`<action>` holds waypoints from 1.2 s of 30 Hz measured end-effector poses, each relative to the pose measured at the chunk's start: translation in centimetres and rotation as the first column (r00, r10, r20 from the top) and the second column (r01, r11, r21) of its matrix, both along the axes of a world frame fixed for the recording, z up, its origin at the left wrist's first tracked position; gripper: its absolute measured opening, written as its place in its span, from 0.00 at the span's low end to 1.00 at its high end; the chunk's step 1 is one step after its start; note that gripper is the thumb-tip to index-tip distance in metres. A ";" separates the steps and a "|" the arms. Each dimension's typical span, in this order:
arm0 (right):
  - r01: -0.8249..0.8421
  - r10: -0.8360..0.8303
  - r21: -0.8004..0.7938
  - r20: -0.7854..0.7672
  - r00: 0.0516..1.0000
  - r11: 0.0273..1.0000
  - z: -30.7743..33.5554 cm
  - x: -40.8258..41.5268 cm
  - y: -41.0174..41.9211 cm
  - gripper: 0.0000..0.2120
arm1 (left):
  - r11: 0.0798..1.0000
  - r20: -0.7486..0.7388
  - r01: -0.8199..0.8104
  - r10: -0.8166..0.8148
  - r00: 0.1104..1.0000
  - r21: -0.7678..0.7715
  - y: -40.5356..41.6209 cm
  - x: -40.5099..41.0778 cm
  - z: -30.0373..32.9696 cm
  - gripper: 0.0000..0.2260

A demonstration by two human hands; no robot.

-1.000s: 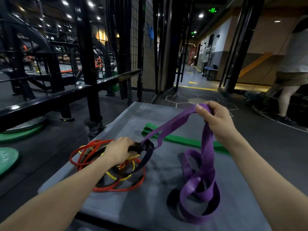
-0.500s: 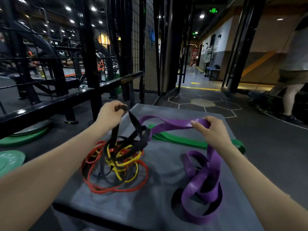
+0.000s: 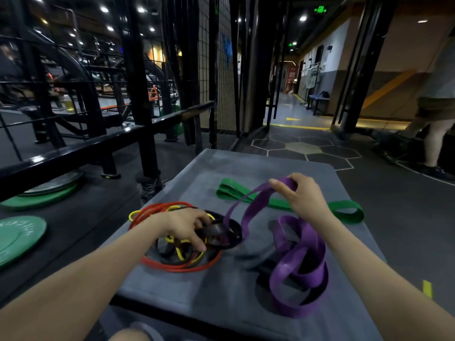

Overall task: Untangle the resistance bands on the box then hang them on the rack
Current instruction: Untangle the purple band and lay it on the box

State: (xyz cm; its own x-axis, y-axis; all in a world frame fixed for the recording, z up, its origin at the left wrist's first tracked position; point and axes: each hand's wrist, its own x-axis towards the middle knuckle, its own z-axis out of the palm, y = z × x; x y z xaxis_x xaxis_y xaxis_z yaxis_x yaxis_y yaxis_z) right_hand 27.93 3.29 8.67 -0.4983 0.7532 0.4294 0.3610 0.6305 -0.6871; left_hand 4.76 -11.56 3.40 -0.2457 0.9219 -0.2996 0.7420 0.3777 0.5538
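A grey padded box [image 3: 214, 286] carries the bands. My right hand [image 3: 299, 196] grips the wide purple band [image 3: 299, 262] and holds one loop up above the box; the remainder lies coiled at the front right. One purple strand runs down into a black band [image 3: 227, 236]. My left hand [image 3: 188, 226] is down on the tangle, fingers curled round the black band. Thin red bands [image 3: 172, 267] and yellow bands [image 3: 181, 254] lie knotted under that hand. A green band [image 3: 344, 210] lies flat at the back of the box.
A black steel rack [image 3: 138, 94] with a horizontal rail [image 3: 81, 153] stands to the left of the box. Green weight plates [image 3: 17, 235] lie on the floor at left. A person [image 3: 435, 102] stands at far right. A hallway opens behind the box.
My left hand has dropped from its raised position back onto the tangle, bringing the black band down. My right hand still holds the purple band up, slightly farther right.
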 end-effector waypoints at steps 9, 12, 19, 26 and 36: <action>0.001 0.000 -0.054 0.017 1.000 0.999 -1.1 -0.2 -1.0 0.20 | 0.999 -0.371 0.024 -0.011 0.929 0.030 0.9 5.7 -6.1 0.32; 0.040 -0.040 -0.060 0.002 0.999 0.997 -1.3 0.7 -0.6 0.20 | 0.993 -0.440 0.072 -0.107 0.892 -0.094 1.3 6.8 -7.9 0.29; 0.079 -0.079 -0.068 0.013 0.997 0.995 -2.4 1.9 0.7 0.21 | 0.994 -0.437 0.102 -0.082 0.896 0.022 2.0 7.9 -8.2 0.19; 0.148 -0.145 -0.048 0.064 0.987 0.988 -3.2 2.1 1.5 0.23 | 0.836 -0.314 -0.048 0.258 0.914 0.547 1.7 3.3 1.2 0.12; 0.108 -0.115 0.072 0.095 0.989 0.991 -1.0 -1.4 1.1 0.23 | 0.785 -0.507 0.109 0.281 0.815 0.610 1.8 -2.0 13.0 0.11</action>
